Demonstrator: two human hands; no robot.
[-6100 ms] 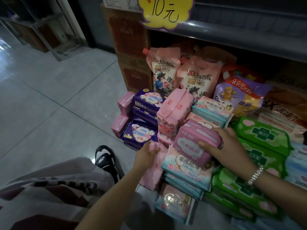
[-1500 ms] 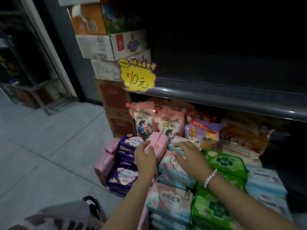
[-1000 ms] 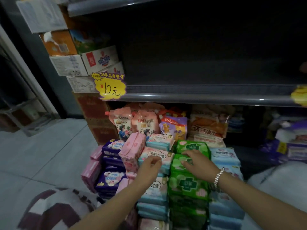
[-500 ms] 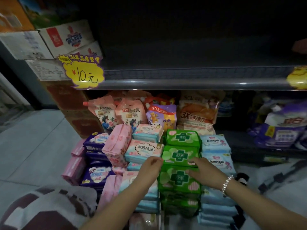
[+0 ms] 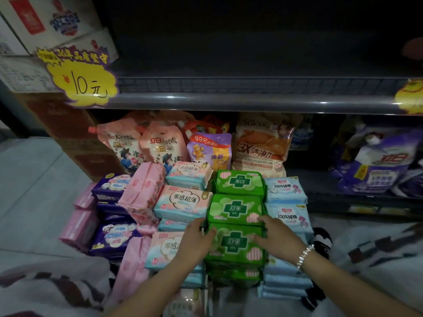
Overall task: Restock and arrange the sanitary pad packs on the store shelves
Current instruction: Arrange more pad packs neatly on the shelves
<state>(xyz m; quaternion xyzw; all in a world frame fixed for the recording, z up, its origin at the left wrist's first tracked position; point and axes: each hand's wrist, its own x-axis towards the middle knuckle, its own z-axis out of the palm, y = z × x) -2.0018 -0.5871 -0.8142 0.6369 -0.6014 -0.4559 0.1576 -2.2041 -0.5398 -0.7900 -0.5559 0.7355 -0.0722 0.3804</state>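
Both hands are on the nearest green pad pack (image 5: 235, 244): left hand (image 5: 198, 236) laid over its left edge with fingers curling onto the top, right hand (image 5: 278, 236) along the right side, fingers curved over the far corner. Looks like a two-sided hold on it, though whether it's truly gripped or just being squared up is hard to call in this light.

That pack tops a green stack sitting on the floor in front of the bottom shelf, with two more green packs (image 5: 238, 205) lined up behind it. Pink-and-teal packs (image 5: 183, 202) press in on the left, pale blue packs (image 5: 286, 213) on the right.

What I'd worry about:
- everything's packed tight, so pulling the green one straight up could drag a neighbour along
- glossy wrappers stacked several high, and a sideways nudge probably slides the whole column
- the upright pink pack (image 5: 143, 195) is already leaning and looks ready to tip
- the upper shelf (image 5: 229, 100) edge hangs right overhead, so lifting fast could clip it
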